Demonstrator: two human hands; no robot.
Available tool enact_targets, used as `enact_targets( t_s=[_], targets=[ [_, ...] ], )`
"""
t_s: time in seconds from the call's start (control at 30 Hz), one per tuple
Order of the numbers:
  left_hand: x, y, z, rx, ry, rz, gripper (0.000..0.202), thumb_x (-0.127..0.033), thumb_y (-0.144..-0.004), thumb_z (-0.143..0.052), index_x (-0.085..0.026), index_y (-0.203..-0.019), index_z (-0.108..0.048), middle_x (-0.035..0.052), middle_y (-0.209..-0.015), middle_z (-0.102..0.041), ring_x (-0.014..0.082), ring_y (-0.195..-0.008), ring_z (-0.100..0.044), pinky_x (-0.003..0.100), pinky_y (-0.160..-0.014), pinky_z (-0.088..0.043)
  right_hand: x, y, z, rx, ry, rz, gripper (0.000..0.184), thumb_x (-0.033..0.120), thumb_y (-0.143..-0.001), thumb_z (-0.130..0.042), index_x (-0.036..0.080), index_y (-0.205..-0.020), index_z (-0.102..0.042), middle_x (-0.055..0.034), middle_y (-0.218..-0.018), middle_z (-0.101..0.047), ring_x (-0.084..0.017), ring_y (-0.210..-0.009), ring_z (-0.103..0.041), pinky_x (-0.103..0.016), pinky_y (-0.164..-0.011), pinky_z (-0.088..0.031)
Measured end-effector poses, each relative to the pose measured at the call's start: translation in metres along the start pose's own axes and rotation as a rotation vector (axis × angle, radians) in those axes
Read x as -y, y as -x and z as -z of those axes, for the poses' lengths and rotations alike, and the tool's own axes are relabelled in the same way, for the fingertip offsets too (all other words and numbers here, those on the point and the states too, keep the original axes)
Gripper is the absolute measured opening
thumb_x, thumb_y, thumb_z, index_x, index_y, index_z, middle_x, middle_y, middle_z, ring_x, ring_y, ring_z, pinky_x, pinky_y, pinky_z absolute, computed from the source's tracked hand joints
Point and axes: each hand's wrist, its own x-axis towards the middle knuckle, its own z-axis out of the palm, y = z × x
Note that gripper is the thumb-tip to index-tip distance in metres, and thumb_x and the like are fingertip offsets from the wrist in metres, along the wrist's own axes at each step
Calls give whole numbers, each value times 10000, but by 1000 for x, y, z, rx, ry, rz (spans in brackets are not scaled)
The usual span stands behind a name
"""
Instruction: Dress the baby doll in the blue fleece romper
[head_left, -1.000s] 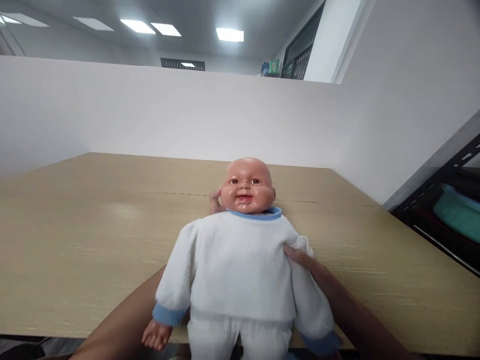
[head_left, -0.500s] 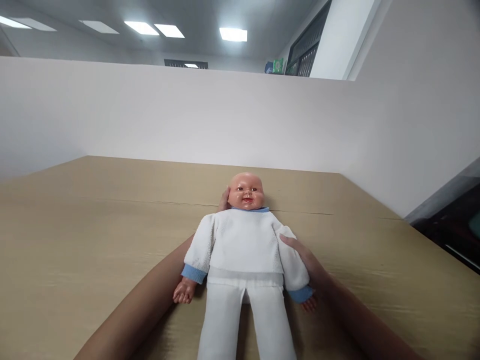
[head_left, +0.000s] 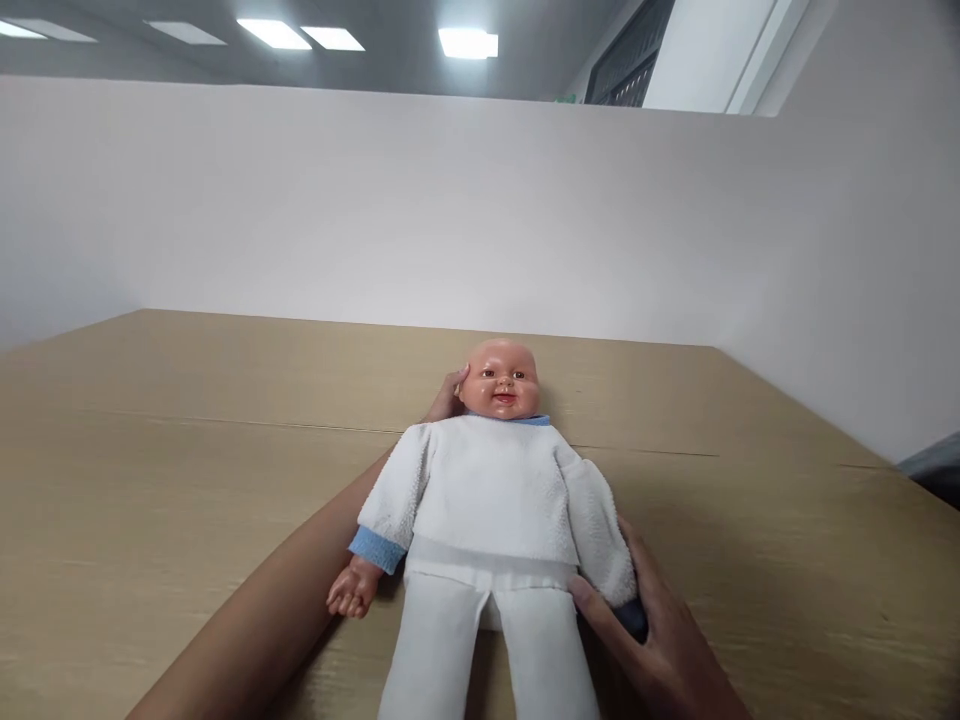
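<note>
A baby doll in a white fleece top with blue collar and cuffs and white trousers lies face up, head away from me. My left hand cups the doll's head from behind, its thumb showing by the ear and the other fingers hidden. That forearm runs beneath the doll's sleeve on the left. Lower on the right, my right hand grips the doll at the hip, with the thumb at the trouser waist and the fingers along the outside of the sleeve. The doll's hand on that side is hidden.
The doll rests on a wide light-brown tabletop with a seam across it. A white partition rises behind the table's far edge. At the far right a dark object stands beyond the table edge.
My right hand has slid from the doll's upper sleeve down to its hip and cuff. My left hand stays at the head. The view has tilted downward slightly.
</note>
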Motion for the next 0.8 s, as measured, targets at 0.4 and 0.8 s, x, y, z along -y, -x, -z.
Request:
enact_targets(
  t_s=[0.4, 0.8],
  targets=[
    [-6, -9, 17, -11, -129, 41, 587, -515, -982, -667, -128, -1423, -668, 133, -1319, -774, 362, -1354, -655, 479, -1266, -394, -24, -8, 1, -59, 322, 389, 903, 462, -975, -673, 329, -1724, -186, -132, -1684, -459, -376, -1489, -538, -507, -1121, -595],
    [-3, -15, 29, -80, -212, -54, 484, -442, -878, -813, -166, -1267, -730, 117, -1283, -772, 365, -1351, -636, 492, -1212, -428, -25, -10, 4, -40, 343, 389, 853, 470, -980, -675, 312, -1699, -243, -112, -1675, -483, -355, -1476, -558, -484, -1130, -586]
  ],
)
